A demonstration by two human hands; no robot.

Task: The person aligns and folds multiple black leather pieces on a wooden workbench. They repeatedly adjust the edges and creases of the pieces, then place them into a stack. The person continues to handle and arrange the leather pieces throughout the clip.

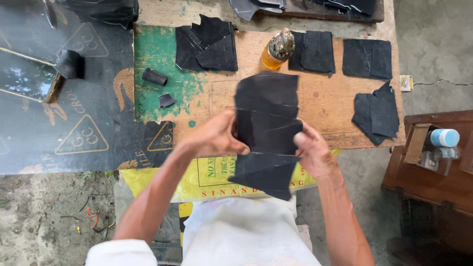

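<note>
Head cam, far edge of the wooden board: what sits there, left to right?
Small black roll → pile of black pieces on the green paint → amber bottle → black stack beside the bottle → flat black square → small box at the board's edge.

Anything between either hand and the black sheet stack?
Nothing visible. The left hand and right hand both already grip the black sheet stack by its side edges, held up over the wooden board.
</note>
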